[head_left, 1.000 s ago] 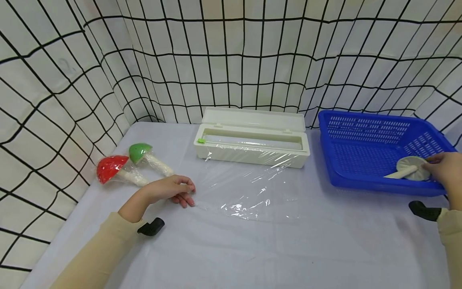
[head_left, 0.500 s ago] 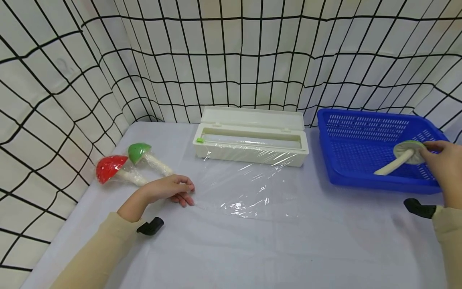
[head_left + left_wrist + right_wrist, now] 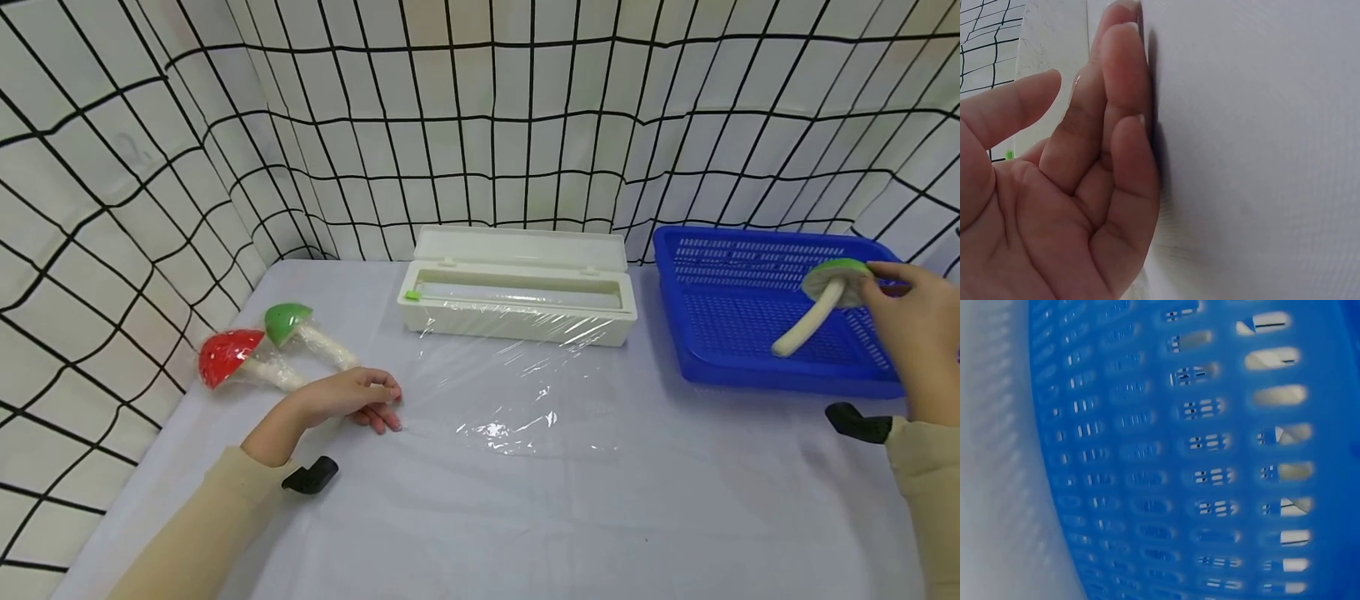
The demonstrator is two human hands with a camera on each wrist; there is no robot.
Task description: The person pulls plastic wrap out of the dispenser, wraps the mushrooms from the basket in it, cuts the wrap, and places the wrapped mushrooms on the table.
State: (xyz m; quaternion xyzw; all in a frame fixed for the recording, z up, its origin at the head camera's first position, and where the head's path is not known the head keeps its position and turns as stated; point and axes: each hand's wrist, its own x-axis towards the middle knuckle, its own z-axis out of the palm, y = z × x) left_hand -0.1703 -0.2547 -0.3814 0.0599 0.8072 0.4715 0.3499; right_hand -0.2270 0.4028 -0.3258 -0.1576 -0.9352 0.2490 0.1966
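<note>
My right hand (image 3: 918, 325) pinches the cap edge of a green-capped toy mushroom (image 3: 810, 321), held over the blue basket (image 3: 750, 375) with its pale stem slanting down to the left. The right wrist view is filled by the basket's slotted wall (image 3: 1160, 462); hand and mushroom do not show there. My left hand (image 3: 341, 396) rests on the white table at the left edge of a spread sheet of cling film (image 3: 495, 404). Its fingers (image 3: 1129, 156) are loosely bent against the tabletop, with the thumb apart from them in the left wrist view.
The film runs out of a white dispenser box (image 3: 517, 323) with its lid raised, at the table's back. Two film-wrapped toy mushrooms, one red (image 3: 228, 354) and one green (image 3: 287, 321), lie at the left. Black-lined netting (image 3: 487, 117) stands behind.
My right hand has lifted the green-capped mushroom from the basket's front right corner, up and to the left, its stem swinging more upright. My left hand has stayed in place.
</note>
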